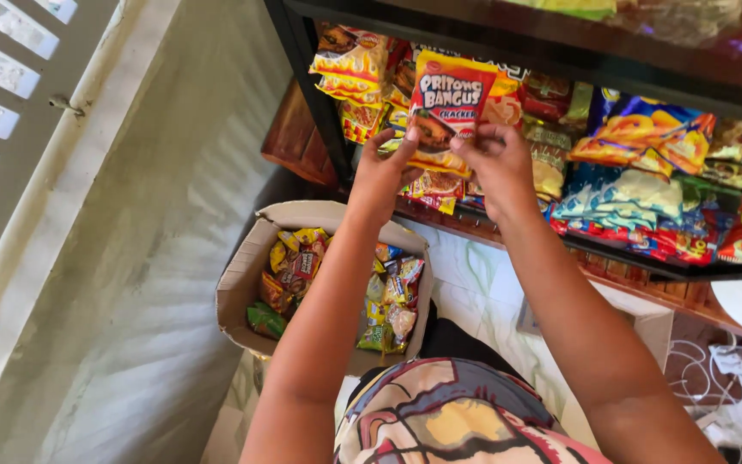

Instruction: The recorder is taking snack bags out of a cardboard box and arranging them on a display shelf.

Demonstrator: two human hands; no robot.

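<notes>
Hands: I am pinching the red-and-orange cracker packet (pixel 446 107) with both; left hand (pixel 380 176) is clamped on its lower left edge, right hand (pixel 500 167) on its lower right.
Packet location: just above both hands, in front of the shelf (pixel 646 266) of snack bags.
Handling, my judgement: light, air-puffed, slick film, crushable contents.
Hold: I am favouring the flat crimped seam, not the belly.
Below the hands: open cardboard box (pixel 238 288) holding more packets.

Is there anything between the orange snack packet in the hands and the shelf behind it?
Nothing visible blocks it. Both hands, left hand and right hand, hold the orange snack packet right in front of the shelf, whose row of other packets is already full behind it.
</notes>
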